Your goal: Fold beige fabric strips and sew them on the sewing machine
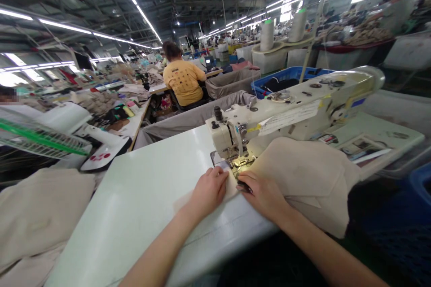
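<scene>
- Two bare hands of mine are at work, at one sewing machine [292, 105].
- My left hand [209, 189] lies palm down, fingers bent together, their tips on one small pale cloth piece [231, 184]; the thumb is hidden, so I can't tell whether I pinch it or only press.
- My right hand [263, 192] curls over one small dark object [244, 185], just beside the needle area; I can't make out what it is, or whether I grip it.
- The small cloth piece lies flat on the tabletop [141, 193] at the left of the shiny metal plate [243, 161], smooth and thin-looking.
- One large beige cloth [303, 166] is bunched to the right of my right hand, matte, softly folded, a corner drooping past the table's near edge.
- The machine is glossy off-white with a long rounded arm; one printed paper sheet [291, 115] hangs along its side, yellow tape at its ends.
- The tabletop is pale green, smooth enough to throw back the lights.
- Two tall pale thread cones [267, 36], green at the top, stand behind.
- One blue plastic basket [256, 89] sits behind the machine.
- Beige cloth lies heaped [40, 215] at my left, below one white fan [67, 119] with a wire guard and a green strip.
- One co-worker [184, 80] in a yellow shirt sits ahead, back turned.
</scene>
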Demonstrator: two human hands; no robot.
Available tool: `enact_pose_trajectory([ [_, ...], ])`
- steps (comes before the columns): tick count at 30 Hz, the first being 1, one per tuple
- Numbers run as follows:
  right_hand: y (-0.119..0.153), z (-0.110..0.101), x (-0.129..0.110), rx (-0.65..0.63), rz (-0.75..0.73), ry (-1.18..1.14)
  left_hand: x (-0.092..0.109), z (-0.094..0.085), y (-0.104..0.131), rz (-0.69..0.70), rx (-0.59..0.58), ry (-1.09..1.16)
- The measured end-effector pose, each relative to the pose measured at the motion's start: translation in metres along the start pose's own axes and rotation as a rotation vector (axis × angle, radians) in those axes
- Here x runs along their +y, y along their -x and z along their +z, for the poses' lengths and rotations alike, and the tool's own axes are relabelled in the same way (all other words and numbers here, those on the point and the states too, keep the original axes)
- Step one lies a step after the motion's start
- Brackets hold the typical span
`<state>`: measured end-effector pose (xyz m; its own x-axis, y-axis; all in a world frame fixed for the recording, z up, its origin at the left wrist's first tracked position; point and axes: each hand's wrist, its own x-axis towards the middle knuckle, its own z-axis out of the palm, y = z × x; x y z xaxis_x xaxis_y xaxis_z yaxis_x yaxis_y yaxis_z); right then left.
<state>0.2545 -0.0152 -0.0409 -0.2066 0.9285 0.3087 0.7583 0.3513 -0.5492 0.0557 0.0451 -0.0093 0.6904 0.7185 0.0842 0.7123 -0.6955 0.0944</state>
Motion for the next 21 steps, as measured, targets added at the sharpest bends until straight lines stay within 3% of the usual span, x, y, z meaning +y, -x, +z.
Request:
enact_pose_trajectory([
  [6,0.008,-0.001,0.004,-0.071,-0.055,0.031,0.018,0.008,-0.002,-0.011,0.024,-0.028],
  [21,0.002,-0.005,0.000,-0.141,-0.023,0.121,0.012,0.010,-0.006,0.012,0.045,-0.055],
])
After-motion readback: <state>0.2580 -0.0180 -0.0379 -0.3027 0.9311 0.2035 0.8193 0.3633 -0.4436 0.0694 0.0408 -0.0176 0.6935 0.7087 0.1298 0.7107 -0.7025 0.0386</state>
